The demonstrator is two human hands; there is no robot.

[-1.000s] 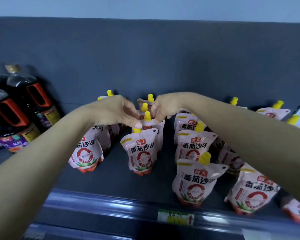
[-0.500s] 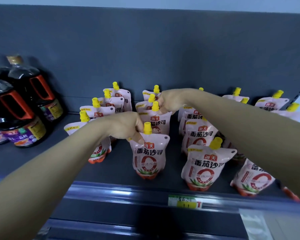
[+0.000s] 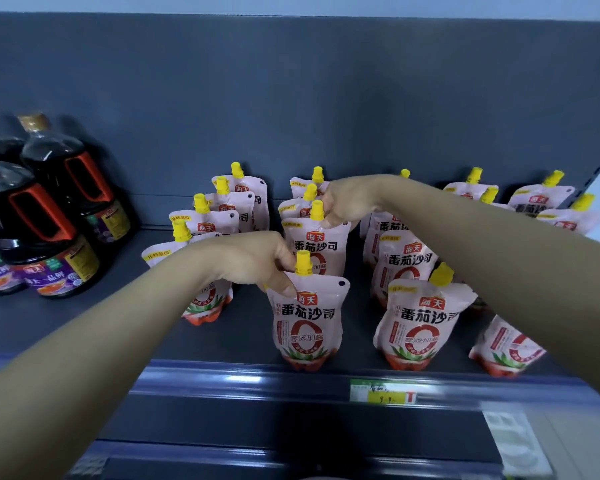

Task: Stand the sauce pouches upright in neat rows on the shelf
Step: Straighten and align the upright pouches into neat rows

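Note:
Several pink tomato sauce pouches with yellow caps stand upright in rows on the dark shelf [image 3: 250,341]. My left hand [image 3: 253,261] pinches the top left corner of the front pouch [image 3: 309,327] of the middle row, beside its yellow cap. My right hand [image 3: 347,202] pinches the top of the second pouch [image 3: 317,244] in that row, just behind the front one. A left row [image 3: 222,216] and right rows [image 3: 420,320] of pouches stand on either side, partly hidden by my forearms.
Dark soy sauce bottles [image 3: 49,216] with red handles stand at the shelf's left. A grey back panel rises behind the pouches. A price rail with a yellow-green tag [image 3: 381,393] runs along the front edge. A bare strip of shelf lies between bottles and pouches.
My left hand has drawn the front pouch of the middle row toward the shelf edge. My right hand stays on the pouch behind it. The camera has shifted slightly.

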